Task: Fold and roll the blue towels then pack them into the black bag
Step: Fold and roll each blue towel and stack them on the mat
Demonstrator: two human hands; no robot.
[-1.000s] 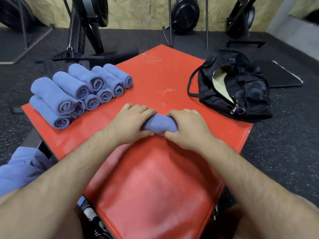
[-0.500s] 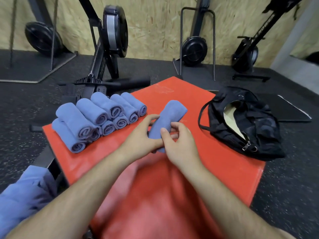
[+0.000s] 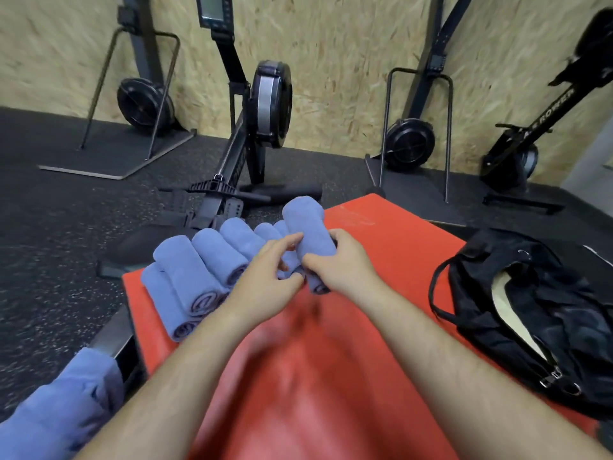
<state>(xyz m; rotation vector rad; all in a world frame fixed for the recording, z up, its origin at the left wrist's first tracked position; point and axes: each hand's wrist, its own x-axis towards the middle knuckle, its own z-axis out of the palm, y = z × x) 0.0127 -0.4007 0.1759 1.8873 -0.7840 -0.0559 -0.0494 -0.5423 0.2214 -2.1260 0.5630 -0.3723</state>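
While aloft, one rolled towel (image 3: 306, 227)

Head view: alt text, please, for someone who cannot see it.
The right hand grips a rolled blue towel above a red mat, the left hand at its edge. More rolled towels lie stacked left; an open black bag sits right.

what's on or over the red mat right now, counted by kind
rolled towel held in the right hand: 1
stacked rolled towels: at least 6 showing, the left hand may hide more
black bag: 1
total: at least 8
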